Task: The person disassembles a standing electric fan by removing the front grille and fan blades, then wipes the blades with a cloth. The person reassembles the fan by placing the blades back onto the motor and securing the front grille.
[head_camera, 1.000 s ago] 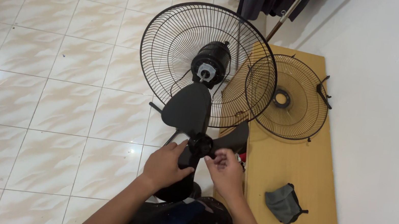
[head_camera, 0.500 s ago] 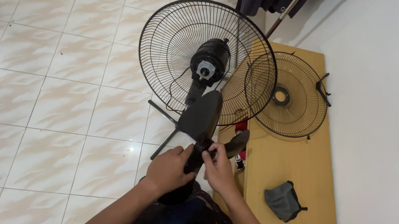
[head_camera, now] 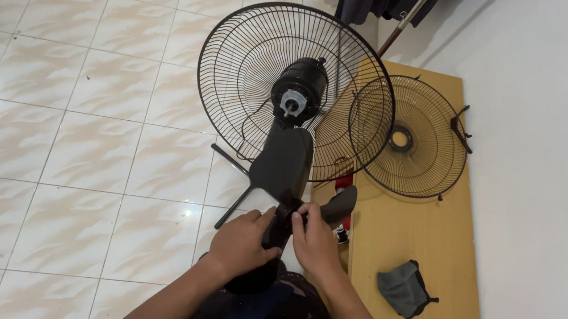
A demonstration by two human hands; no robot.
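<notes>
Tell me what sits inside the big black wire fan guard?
Inside the big black wire fan guard sits the black motor housing with its grey shaft plate. The black plastic fan blade covers the guard's lower middle.

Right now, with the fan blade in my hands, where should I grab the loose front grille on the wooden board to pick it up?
Probably by its outer rim on the near edge, coming from above. The front grille lies flat on the wooden board, so its thin wires give way, while the rim ring is stiffer. Both the left hand and right hand hold the fan blade, so one must let go first.
</notes>
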